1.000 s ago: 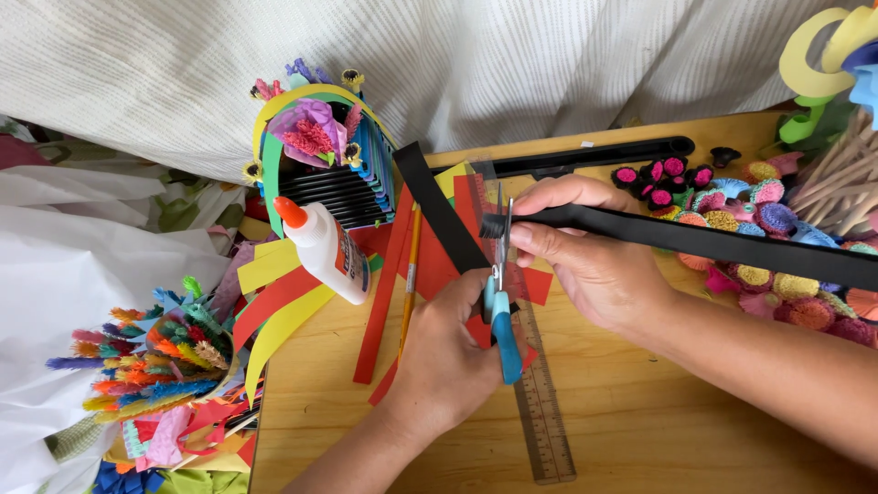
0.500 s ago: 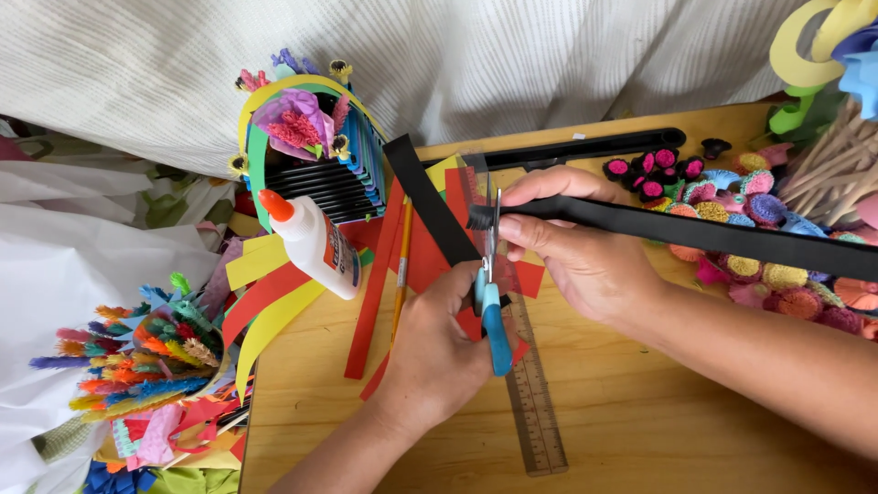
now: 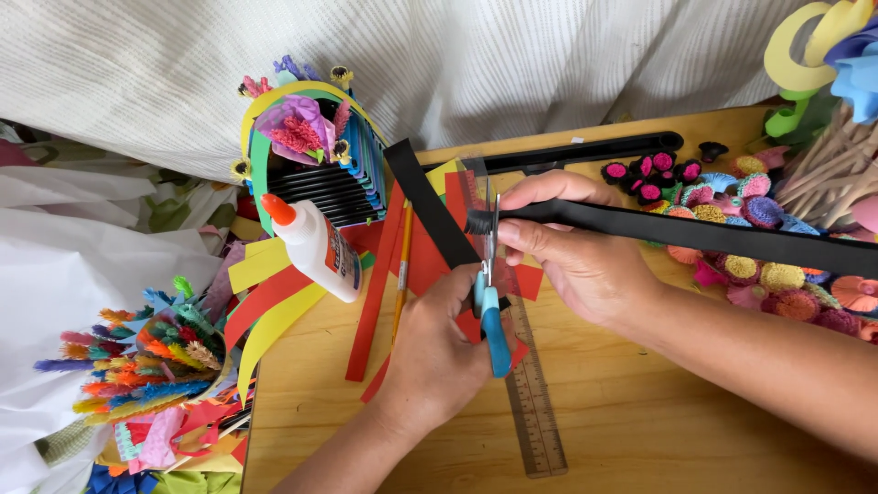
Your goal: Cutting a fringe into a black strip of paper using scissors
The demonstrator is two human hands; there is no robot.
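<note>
My left hand (image 3: 437, 352) grips small blue-handled scissors (image 3: 494, 329), blades pointing up at the left end of a long black paper strip (image 3: 695, 236). That end is cut into a fine fringe. My right hand (image 3: 572, 252) pinches the strip just right of the blades and holds it level above the wooden board (image 3: 640, 430). Under both hands lie red paper strips (image 3: 375, 302), another black strip (image 3: 430, 201) and a clear ruler (image 3: 535, 402).
A white glue bottle (image 3: 315, 247) with an orange cap lies left of the hands. Behind it is a colourful paper craft piece (image 3: 311, 137) with black slats. Small fringed paper flowers (image 3: 750, 210) crowd the right, and colourful paper bits (image 3: 146, 357) are heaped on the left.
The hands stay in nearly the same place. The scissors and the strip's fringed end have shifted slightly left; the view has drifted a little.
</note>
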